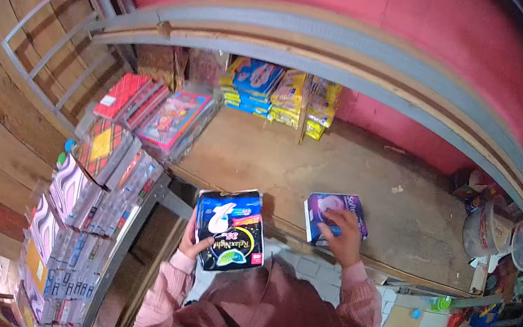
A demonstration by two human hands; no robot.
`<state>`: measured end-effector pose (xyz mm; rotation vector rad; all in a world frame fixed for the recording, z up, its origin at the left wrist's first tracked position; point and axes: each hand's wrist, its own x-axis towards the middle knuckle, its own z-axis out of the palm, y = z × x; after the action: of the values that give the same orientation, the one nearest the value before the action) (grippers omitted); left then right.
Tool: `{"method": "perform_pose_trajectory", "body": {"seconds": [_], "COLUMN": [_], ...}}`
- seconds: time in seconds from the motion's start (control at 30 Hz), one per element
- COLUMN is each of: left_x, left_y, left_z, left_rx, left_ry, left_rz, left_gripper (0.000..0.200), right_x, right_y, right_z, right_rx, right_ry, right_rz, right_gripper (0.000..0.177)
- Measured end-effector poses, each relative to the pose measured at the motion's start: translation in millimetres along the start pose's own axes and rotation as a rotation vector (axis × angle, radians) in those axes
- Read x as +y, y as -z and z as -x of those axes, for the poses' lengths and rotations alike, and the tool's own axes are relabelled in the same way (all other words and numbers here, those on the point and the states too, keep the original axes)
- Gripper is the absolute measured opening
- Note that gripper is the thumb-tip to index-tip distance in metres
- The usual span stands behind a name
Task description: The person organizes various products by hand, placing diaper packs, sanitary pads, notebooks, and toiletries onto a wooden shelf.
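My left hand (191,242) is closed on the lower left side of a black and blue package (230,229) marked "Relax Night", with the thumb over its front. The package is held in front of the shelf's near edge. To the right, my right hand (340,233) rests over a purple box (336,209) on the front of the wooden shelf (261,163). Its fingers are bent around something small and blue that I cannot make out, against the face of the box.
Blue packs (253,82) and yellow packs (289,97) are stacked at the shelf's back. Wrapped books (174,118) lie at its left end, above tall stacks of notebooks (75,184). A clear plastic tub (487,232) stands far right. A metal-edged beam (329,59) crosses above.
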<state>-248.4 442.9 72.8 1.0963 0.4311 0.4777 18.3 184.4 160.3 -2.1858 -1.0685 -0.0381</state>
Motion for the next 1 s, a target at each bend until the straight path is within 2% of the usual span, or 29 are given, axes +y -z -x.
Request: {"method": "perform_pose_trajectory", "body": {"seconds": [0.1,0.13,0.23,0.3,0.33,0.37,0.4,0.43,0.5,0.53,0.57,0.63,0.67,0.7,0.77,0.8,0.83,0.9,0.93,0.97,1.0], "left_x": [13,13,54,81,77,81,89,88,123,110,117,102,101,86,54,44,45,43,23,19,16], "left_y": [-5,2,-11,-18,-9,-3,4,19,29,54,62,84,85,88,97,99,98,96,103,101,102], "left_z": [-22,-32,-74,-100,-115,-128,-140,-153,-158,-169,-169,-166,-162,-161,-159,-158,-164,-171,-186,-195,-208], "left_rx": [-0.211,-0.314,-0.643,-0.766,-0.788,-0.807,-0.783,-0.708,-0.285,-0.041,0.094,0.157,0.037,-0.044,-0.213,-0.3,-0.294,-0.306,-0.314,-0.271,-0.246], "left_ry": [0.089,0.114,0.171,0.299,0.224,0.15,0.16,-0.135,-0.428,-0.545,-0.583,-0.531,-0.507,-0.49,-0.504,-0.462,-0.495,-0.554,-0.57,-0.547,-0.503], "left_rz": [-0.114,-0.232,-0.511,-0.51,-0.536,-0.562,-0.656,-0.771,-0.993,-0.968,-0.903,-0.822,-0.859,-0.985,-1.044,-1.132,-1.186,-1.276,-1.257,-1.449,-1.519], "left_gripper": [0.099,0.094,0.088,0.081,0.075,0.07,0.06,0.056,0.048,0.045,0.041,0.038,0.038,0.04,0.048,0.051,0.051,0.051,0.053,0.058,0.061], "right_x": [-31,-43,-67,-77,-83,-79,-61,-45,-22,-22,-19,-2,5,3,-11,-23,-36,-48,-46,-53,-54], "right_y": [-24,-30,-59,-84,-90,-102,-121,-140,-170,-181,-196,-237,-265,-288,-330,-340,-345,-361,-373,-373,-368], "right_z": [-47,-63,-98,-111,-122,-127,-130,-135,-140,-142,-146,-150,-146,-141,-132,-127,-122,-119,-114,-112,-114], "right_rx": [-0.274,-0.383,-0.619,-0.779,-0.91,-0.861,-0.812,-0.766,-0.581,-0.452,-0.372,-0.189,-0.103,-0.082,-0.045,-0.133,-0.217,-0.316,-0.334,-0.353,-0.435], "right_ry": [0.21,0.27,0.388,0.354,0.293,0.288,0.283,0.279,-0.006,-0.241,-0.362,-0.606,-0.752,-0.814,-0.943,-0.923,-0.905,-0.798,-0.714,-0.633,-0.594], "right_rz": [-0.096,-0.136,-0.311,-0.39,-0.338,-0.384,-0.431,-0.477,-0.64,-0.639,-0.707,-0.839,-0.891,-0.943,-1.055,-1.113,-1.171,-1.106,-0.981,-0.852,-0.799], "right_gripper": [0.066,0.079,0.09,0.094,0.082,0.076,0.07,0.064,0.052,0.051,0.045,0.035,0.045,0.048,0.055,0.057,0.059,0.061,0.06,0.06,0.058]}}
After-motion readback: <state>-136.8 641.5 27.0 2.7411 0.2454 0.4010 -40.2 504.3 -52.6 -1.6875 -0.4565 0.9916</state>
